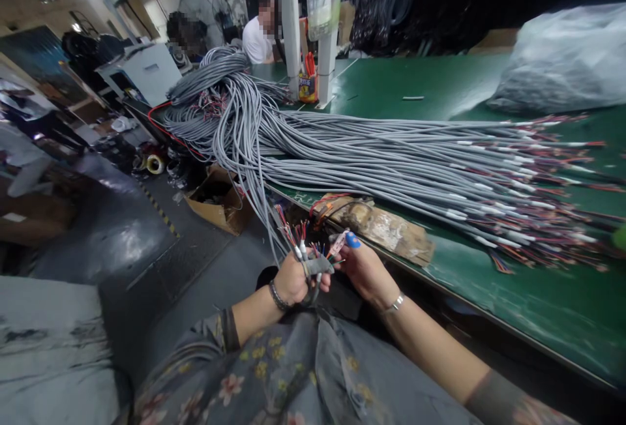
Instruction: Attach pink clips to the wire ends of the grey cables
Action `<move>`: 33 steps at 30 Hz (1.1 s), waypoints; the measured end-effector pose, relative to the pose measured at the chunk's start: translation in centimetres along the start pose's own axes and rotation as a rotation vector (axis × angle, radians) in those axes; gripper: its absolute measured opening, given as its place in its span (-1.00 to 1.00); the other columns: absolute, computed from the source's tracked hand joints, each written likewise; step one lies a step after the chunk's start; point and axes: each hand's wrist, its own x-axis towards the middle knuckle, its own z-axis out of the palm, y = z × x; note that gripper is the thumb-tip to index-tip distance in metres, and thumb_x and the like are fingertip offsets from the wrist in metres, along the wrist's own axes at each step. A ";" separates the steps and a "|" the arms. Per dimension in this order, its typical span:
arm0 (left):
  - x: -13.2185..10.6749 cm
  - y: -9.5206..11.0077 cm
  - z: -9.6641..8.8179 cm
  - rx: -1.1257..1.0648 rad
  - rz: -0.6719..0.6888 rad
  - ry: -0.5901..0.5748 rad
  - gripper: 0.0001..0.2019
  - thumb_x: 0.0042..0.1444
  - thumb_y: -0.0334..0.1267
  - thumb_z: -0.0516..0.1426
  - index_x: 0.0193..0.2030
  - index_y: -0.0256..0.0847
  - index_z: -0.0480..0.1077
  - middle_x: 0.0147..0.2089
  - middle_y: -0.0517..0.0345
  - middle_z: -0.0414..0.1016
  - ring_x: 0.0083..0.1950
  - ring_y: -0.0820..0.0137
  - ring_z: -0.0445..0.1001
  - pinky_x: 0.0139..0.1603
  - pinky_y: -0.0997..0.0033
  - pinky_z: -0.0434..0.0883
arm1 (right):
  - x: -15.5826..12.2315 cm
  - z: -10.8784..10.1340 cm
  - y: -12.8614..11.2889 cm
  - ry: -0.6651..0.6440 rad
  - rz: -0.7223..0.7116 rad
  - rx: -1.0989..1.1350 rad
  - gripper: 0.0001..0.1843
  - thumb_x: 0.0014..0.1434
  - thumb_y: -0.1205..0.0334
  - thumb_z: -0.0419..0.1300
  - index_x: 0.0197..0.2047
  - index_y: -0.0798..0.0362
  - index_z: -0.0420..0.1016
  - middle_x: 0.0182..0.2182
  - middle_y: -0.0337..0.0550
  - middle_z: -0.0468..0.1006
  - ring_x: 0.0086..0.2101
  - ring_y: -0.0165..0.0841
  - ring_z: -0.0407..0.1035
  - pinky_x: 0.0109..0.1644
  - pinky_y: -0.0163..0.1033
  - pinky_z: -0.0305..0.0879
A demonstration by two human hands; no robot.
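My left hand (292, 281) is closed round a small bunch of grey cables (313, 266), gripped near their stripped ends, where coloured wires fan upward. My right hand (364, 270) sits just to the right, fingers pinched on the wire ends; a blue cover is on one fingertip (352, 240). Both hands hover below the front edge of the green table (513, 294). A large pile of grey cables (352, 158) lies across the table, its coloured wire ends (548, 203) pointing right; some cables hang over the edge toward my hands.
A worn brown pad (381, 226) lies on the table edge near my hands. A cardboard box (218, 203) stands on the floor to the left. White posts (291, 21) and a plastic-wrapped bundle (562, 60) stand at the back. A person in white (257, 37) sits far behind.
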 end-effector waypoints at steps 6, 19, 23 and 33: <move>0.4 0.0 0.2 0.021 -0.010 -0.012 -0.51 -0.50 0.05 0.40 -0.57 -0.31 0.38 -0.70 0.15 0.40 -0.71 0.49 0.32 -0.70 0.52 0.26 | -0.2 0.1 -0.4 -0.001 0.017 0.057 -0.44 -0.46 -0.22 0.50 -0.55 0.06 0.49 -0.59 -0.29 0.41 -0.53 -0.49 0.23 -0.47 -0.39 0.27; 0.4 -0.3 0.1 0.038 -0.031 0.043 -0.56 -0.47 0.01 0.37 -0.60 -0.32 0.37 -0.71 0.13 0.38 -0.71 0.51 0.30 -0.68 0.51 0.26 | 0.1 0.2 0.0 0.008 0.000 0.150 -0.48 -0.53 -0.12 0.55 -0.55 0.05 0.57 -0.54 -0.25 0.50 -0.47 -0.48 0.27 -0.39 -0.38 0.27; 0.3 -0.2 0.3 0.056 -0.058 0.061 -0.54 -0.52 0.01 0.38 -0.60 -0.32 0.37 -0.72 0.12 0.37 -0.72 0.49 0.30 -0.70 0.51 0.25 | 0.1 0.1 0.1 -0.005 -0.009 0.164 -0.49 -0.50 -0.12 0.55 -0.54 0.05 0.57 -0.55 -0.25 0.49 -0.48 -0.48 0.25 -0.40 -0.37 0.23; -0.2 0.0 0.3 0.087 -0.040 0.027 -0.52 -0.49 0.06 0.38 -0.59 -0.31 0.36 -0.73 0.15 0.34 -0.74 0.49 0.30 -0.73 0.55 0.11 | 0.0 -0.3 0.4 -0.113 0.045 0.155 -0.46 -0.30 -0.28 0.43 -0.42 0.00 0.57 -0.45 -0.23 0.54 -0.45 -0.43 0.31 -0.40 -0.32 0.27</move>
